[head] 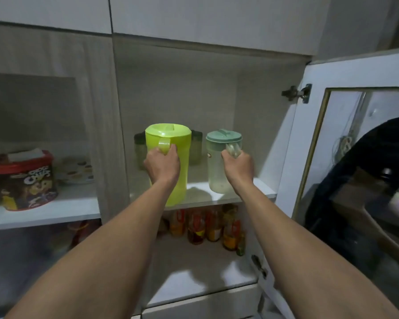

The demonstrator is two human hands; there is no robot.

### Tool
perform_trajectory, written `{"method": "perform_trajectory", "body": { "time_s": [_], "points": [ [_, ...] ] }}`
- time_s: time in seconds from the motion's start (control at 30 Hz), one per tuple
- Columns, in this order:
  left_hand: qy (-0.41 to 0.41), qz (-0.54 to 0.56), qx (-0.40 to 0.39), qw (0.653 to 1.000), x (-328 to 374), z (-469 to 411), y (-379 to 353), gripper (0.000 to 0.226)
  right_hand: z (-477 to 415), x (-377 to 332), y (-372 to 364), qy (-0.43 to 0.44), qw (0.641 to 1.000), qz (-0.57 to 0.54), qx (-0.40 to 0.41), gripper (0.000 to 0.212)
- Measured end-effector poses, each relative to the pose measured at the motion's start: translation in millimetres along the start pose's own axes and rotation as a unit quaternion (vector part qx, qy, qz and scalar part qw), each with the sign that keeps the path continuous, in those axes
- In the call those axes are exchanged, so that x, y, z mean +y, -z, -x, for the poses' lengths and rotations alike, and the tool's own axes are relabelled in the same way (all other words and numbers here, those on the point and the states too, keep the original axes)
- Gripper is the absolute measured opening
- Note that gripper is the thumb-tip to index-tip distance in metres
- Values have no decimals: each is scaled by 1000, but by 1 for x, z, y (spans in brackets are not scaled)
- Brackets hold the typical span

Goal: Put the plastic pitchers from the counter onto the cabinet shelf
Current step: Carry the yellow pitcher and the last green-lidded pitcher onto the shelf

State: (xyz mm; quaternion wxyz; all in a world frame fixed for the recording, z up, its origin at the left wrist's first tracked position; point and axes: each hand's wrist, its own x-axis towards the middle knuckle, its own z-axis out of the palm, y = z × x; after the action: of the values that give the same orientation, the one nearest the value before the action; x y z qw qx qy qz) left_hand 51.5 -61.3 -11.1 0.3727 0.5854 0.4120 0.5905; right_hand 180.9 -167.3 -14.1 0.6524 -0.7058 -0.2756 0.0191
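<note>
1. Two bare forearms reach forward from the lower edge of the view into an open cabinet.
2. Left hand (162, 165): fingers curled tight around the handle of the lime-green pitcher (173, 162). The pitcher body stands upright directly beyond and below this hand, its base at the front edge of the cabinet shelf (260, 188); whether the base rests fully on the shelf cannot be told.
3. Right hand (237, 168): fingers wrapped closed around the handle of the clear pitcher with a teal lid (217, 166). The pitcher stands upright just to the left of and beyond this hand, its base on the same shelf.
4. The two pitchers are side by side and apart, green one to the left of the clear one.
5. Two small dark-lidded jars (196, 146) stand behind the green pitcher, beyond the left hand.
6. Bottles (213, 226) stand on the lower shelf, below both hands.
7. A cereal tub with a red lid (23, 183) sits in the neighbouring compartment, well to the left of the left hand.
8. Open cabinet door (309, 157): to the right of the right hand.
</note>
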Motion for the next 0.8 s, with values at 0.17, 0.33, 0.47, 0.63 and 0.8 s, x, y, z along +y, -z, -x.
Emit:
{"method": "perform_trajectory", "body": {
  "time_s": [0.17,0.33,0.47,0.63,0.8],
  "points": [
    [-6,16,-1,1000,-18,-36,-39,38,-47,13,-32,-11,1000,-12,6,16],
    [3,-18,21,1000,-39,-69,-71,36,-91,37,-67,-29,999,-19,-14,17],
    [13,-38,36,999,-61,-99,-97,40,-126,62,-99,-44,998,-35,-37,15],
    [43,-46,54,997,-90,-135,-127,38,-169,90,-142,-51,995,-52,-75,16],
    [54,-45,65,995,-104,-155,-145,35,-201,111,-178,-49,991,-33,-119,19]
  ]
}}
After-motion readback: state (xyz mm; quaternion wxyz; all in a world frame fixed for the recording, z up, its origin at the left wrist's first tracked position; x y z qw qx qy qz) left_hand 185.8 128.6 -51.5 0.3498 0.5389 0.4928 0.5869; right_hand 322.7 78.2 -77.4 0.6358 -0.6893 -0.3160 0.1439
